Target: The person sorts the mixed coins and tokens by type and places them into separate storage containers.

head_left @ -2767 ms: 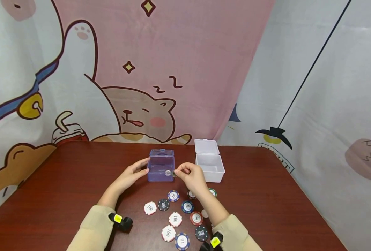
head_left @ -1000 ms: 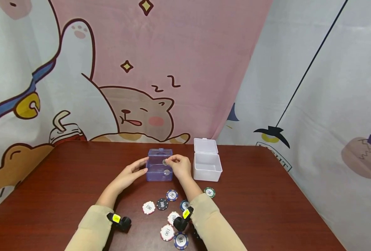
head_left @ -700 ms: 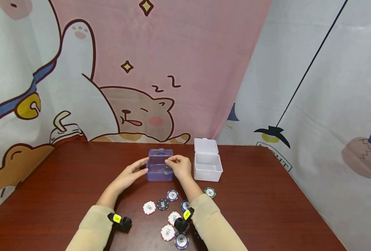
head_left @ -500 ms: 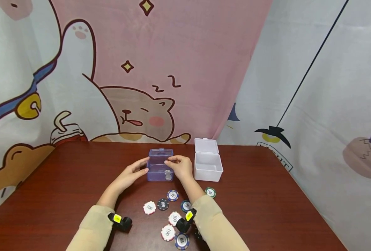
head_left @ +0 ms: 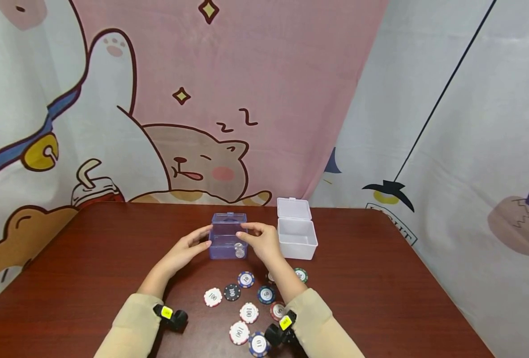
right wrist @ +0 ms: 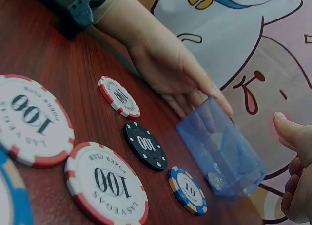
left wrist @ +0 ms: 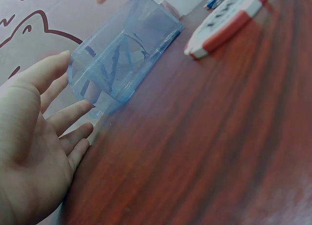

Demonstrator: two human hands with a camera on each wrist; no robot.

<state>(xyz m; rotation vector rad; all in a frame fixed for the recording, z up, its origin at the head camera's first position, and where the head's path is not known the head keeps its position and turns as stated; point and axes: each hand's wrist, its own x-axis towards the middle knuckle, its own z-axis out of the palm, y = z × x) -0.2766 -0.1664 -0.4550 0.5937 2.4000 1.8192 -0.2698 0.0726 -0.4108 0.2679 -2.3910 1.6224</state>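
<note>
A translucent blue plastic box (head_left: 219, 251) stands on the table with its lid up. Silver coins (head_left: 239, 250) show through its front right corner. My left hand (head_left: 181, 253) steadies the box's left end, thumb and fingertips touching it with the fingers extended, as the left wrist view also shows. Over the box's right edge is my right hand (head_left: 264, 242), its thumb and forefinger parted and nothing between them. In the right wrist view that hand (right wrist: 297, 161) is apart from the box (right wrist: 222, 147), and its palm is partly cut off by the frame.
To the right of the blue box stands a white plastic box (head_left: 297, 243), lid up. Several poker chips lie nearer me, among them a white one (head_left: 213, 297), a black one (head_left: 232, 292) and a green one (head_left: 300, 274). A printed curtain (head_left: 291, 99) hangs behind the table.
My right hand rose over the blue box with a coin and let it drop inside. Its finger and thumb have since parted, and it has shifted slightly right. The left hand stayed put.
</note>
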